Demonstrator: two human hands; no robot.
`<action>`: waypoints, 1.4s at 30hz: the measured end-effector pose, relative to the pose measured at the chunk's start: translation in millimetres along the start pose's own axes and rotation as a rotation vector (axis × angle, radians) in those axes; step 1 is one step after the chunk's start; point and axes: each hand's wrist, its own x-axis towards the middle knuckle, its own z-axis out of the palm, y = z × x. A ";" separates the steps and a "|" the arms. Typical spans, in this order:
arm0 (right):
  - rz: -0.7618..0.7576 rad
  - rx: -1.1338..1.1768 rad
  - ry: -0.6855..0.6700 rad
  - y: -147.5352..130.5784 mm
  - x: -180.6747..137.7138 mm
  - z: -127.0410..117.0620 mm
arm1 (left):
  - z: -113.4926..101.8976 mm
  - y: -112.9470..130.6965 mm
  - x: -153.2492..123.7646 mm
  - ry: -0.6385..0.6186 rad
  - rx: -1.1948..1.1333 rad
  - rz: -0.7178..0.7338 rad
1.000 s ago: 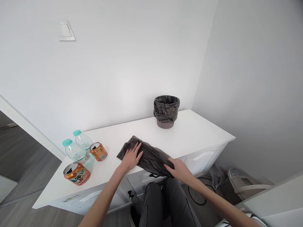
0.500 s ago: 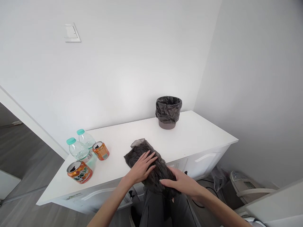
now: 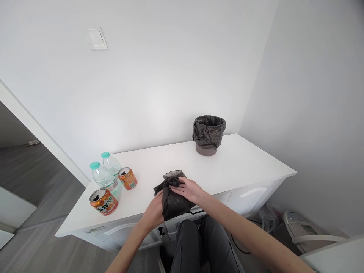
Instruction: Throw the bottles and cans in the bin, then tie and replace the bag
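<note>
Crumpled, folded dark plastic bag under 2 hands

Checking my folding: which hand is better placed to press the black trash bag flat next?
Probably right: the right hand lies flat atop the black trash bag; the left hand touches its near edge.

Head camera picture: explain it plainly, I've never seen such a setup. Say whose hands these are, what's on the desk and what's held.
No machine here: a person wears a camera on the head, looking down at their own bare hands. The left hand pinches the near side of a crumpled black plastic bag; the right hand lies flat on it. The bag rests on a white desk. Further left are two water bottles and two orange cans; at the back stands a small bin lined with a similar bag.
</note>
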 end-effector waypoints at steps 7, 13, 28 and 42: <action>0.047 -0.154 -0.035 3.0 5.4 -6.2 | -40.6 23.0 -24.3 0.259 0.061 -0.207; -0.067 -0.367 -0.101 -8.0 -22.2 -3.5 | -42.5 23.1 -10.8 -0.145 0.008 -0.057; -0.741 -1.676 -0.021 -10.8 -9.4 -51.0 | -37.5 25.4 8.5 0.154 -0.283 -0.684; -1.023 -1.751 -0.049 2.8 15.9 -28.4 | -8.3 13.2 46.4 -0.035 0.201 -0.128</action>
